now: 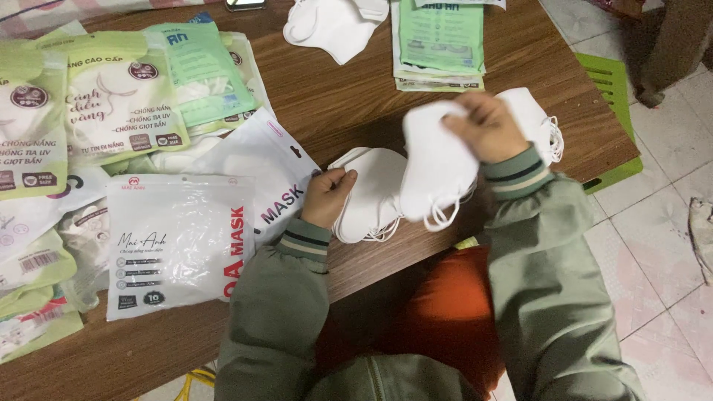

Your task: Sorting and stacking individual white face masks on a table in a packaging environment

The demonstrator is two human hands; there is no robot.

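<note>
We judge the mask sorting partly done: a stack of white masks (371, 197) lies on the wooden tabletop (349, 96) near its front edge, another white heap (538, 122) sits just behind our right wrist, and a further loose mask (334, 26) lies at the far edge. To the left, clear and white pouches (174, 245) and green printed pouches (119, 100) are spread out; whether any is filled we cannot tell, so bagging appears left to do. Our right hand (486, 126) holds a single white mask (438, 167) lifted above the stack, fingers (464, 119) curled closed over its top edge, ear loops dangling below. Our left hand (327, 197) rests at the stack's left rim, fingers (343, 177) narrowly pinched on the edge of the top mask, steadying it
</note>
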